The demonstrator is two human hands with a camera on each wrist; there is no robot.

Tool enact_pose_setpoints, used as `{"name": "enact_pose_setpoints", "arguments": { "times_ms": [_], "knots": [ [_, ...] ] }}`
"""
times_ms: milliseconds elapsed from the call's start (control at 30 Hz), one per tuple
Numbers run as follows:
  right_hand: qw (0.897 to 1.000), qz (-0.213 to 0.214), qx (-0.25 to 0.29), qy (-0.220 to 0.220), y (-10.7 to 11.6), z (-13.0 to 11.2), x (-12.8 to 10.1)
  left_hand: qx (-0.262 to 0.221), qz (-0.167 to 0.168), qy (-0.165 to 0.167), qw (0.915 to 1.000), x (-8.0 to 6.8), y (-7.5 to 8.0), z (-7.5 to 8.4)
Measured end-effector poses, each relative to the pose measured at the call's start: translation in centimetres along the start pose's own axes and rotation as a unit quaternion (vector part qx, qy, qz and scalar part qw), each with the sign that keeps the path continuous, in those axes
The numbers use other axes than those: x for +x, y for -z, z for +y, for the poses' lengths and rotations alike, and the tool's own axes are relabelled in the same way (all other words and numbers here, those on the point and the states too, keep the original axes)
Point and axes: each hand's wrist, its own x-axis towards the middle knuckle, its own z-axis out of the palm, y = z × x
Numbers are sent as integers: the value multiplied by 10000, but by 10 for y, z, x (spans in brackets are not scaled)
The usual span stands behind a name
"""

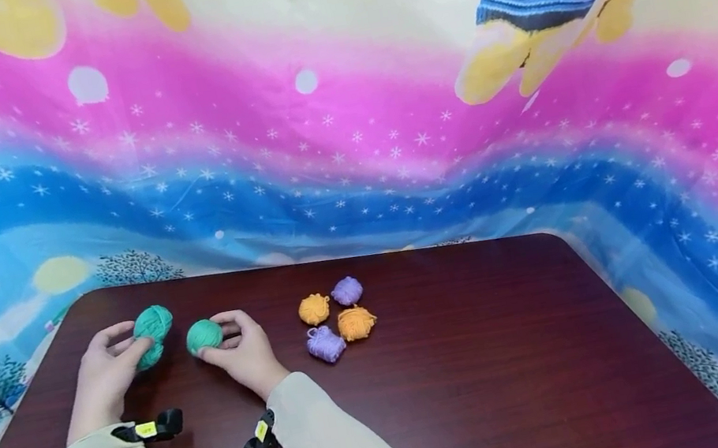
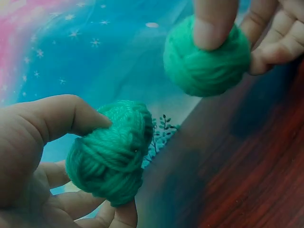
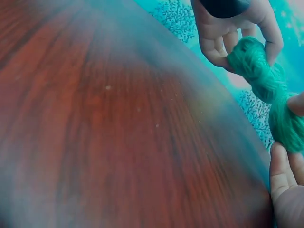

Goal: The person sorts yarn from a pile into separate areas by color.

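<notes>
My left hand (image 1: 105, 377) pinches a lumpy green yarn ball (image 1: 153, 323) between thumb and fingers, over the left part of the table. In the left wrist view this yarn ball (image 2: 111, 154) bulges unevenly, its strands wound across one another. To its right, a rounder green yarn ball (image 1: 204, 335) is gripped by the thumb and fingers of my right hand (image 1: 251, 359). A gap separates the two balls in the head view. From the right wrist they overlap, the right-hand yarn ball (image 3: 287, 126) partly cut off by the frame's edge.
Right of my hands lie two orange yarn balls (image 1: 356, 323) and two purple ones (image 1: 326, 344), grouped on the dark brown table (image 1: 486, 370). A patterned cloth backdrop (image 1: 344, 138) hangs behind the table's far edge. Black bands with yellow labels circle both wrists.
</notes>
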Motion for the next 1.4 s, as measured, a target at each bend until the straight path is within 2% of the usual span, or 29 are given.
{"name": "enact_pose_setpoints", "arguments": {
  "times_ms": [133,367,600,667,900,1167,1400],
  "knots": [
    [9999,120,-64,-44,-7,-1,2,320,-32,-60,9995,-1,-1,-2],
    [9937,80,-1110,162,-20,0,3,554,-292,-168,9979,0,-2,-4],
    [9878,51,-1553,98,-22,0,3,898,-419,-359,9944,1,-1,-7],
    [9876,43,-1570,47,-22,-1,3,983,-305,-439,9937,0,-1,-7],
    [9909,138,-1326,-192,-21,-4,2,1329,420,-680,9879,-1,-2,-1],
    [9911,151,-1306,-193,-20,-4,2,1299,705,-923,9847,-4,-4,7],
    [9981,228,-560,-89,-19,0,1,1106,1176,-1365,9774,-8,-17,23]
  ]
}}
